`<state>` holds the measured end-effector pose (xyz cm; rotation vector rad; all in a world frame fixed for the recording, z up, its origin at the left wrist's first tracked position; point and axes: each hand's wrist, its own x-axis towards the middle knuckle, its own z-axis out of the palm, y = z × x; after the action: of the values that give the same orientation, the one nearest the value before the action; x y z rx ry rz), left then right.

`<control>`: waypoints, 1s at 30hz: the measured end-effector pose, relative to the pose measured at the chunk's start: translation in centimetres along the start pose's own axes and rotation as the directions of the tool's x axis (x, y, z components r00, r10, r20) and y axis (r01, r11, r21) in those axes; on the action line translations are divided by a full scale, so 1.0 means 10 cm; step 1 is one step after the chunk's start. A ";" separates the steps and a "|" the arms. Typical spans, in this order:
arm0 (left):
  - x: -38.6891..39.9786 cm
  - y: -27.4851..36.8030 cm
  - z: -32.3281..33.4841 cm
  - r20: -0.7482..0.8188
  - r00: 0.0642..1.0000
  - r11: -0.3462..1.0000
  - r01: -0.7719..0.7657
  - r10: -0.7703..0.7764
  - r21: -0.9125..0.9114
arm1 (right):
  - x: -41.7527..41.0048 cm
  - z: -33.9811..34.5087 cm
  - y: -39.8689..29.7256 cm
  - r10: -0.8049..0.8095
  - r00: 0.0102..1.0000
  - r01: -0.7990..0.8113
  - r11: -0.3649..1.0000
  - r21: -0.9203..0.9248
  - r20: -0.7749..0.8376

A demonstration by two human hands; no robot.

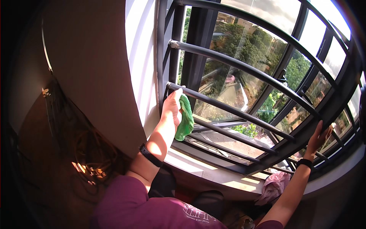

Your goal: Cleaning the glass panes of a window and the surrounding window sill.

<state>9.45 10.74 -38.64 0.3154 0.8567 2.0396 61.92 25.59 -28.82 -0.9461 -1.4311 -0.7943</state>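
Observation:
My left hand [173,106] grips a green cloth [186,120], its fingertips at the left end of a dark metal window bar [217,103]. Most of the cloth hangs below that bar, on the right side of the hand. Over to the right, my right hand [318,140] rests around the thick dark upright [297,143] of the window grille, thumb pointing up; its fingers are partly hidden behind the metal. A crumpled pink cloth [274,186] lies on the white sill [188,163], beside my right forearm.
Beyond the grille, a glass window sash [243,65] with a black handle [282,76] stands tilted outward. A white wall reveal [143,57] borders the left. Coiled cables [91,151] lie in shadow at lower left. Bare chipped paint shows on a bar end [173,44].

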 end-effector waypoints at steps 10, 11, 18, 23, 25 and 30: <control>0.02 -0.02 0.02 -0.046 0.999 0.996 -0.018 0.022 0.088 | 0.00 -0.01 -0.02 0.030 0.999 -0.030 0.999 0.016 -0.011; 0.02 -0.03 0.02 -0.043 0.999 0.996 -0.017 0.020 0.088 | 0.00 0.00 -0.02 0.039 0.999 -0.039 0.999 0.016 -0.020; 0.04 -0.03 0.03 -0.056 0.994 0.993 -0.084 0.089 0.085 | 0.02 -0.01 -0.02 -0.022 1.000 0.022 1.000 0.018 -0.018; 0.09 -0.06 0.03 -0.066 0.995 0.995 -0.073 0.078 0.069 | 0.00 0.02 -0.01 0.002 0.999 -0.001 1.000 0.022 -0.045; 0.06 -0.04 0.01 -0.038 0.998 0.997 -0.055 0.057 0.060 | 0.00 0.00 -0.06 0.010 0.999 -0.009 0.999 0.039 -0.047; 0.10 -0.06 -0.02 -0.028 0.997 0.994 -0.076 0.079 0.072 | 0.03 -0.01 -0.12 -0.016 0.998 0.020 0.997 0.069 -0.053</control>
<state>9.15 11.65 -39.28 0.3628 0.9508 2.0935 60.86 24.97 -28.49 -0.8542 -1.4142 -0.7720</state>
